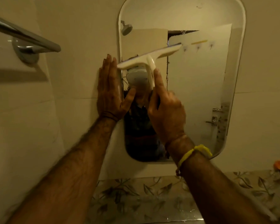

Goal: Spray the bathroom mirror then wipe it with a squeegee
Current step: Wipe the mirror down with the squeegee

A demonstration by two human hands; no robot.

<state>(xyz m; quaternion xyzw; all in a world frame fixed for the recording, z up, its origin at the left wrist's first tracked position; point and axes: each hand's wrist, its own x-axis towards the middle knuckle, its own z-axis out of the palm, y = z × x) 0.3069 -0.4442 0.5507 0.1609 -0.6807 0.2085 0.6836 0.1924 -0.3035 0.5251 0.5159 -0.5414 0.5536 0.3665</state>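
Squeegee (149,58) against the mirror (200,94), just above the right hand's (166,113) fingers (159,81), blade reaching left to the left hand's (110,94) fingertips. Left fingers flat on the wall beside the mirror's left edge. Towel bar (22,35) well left of them.
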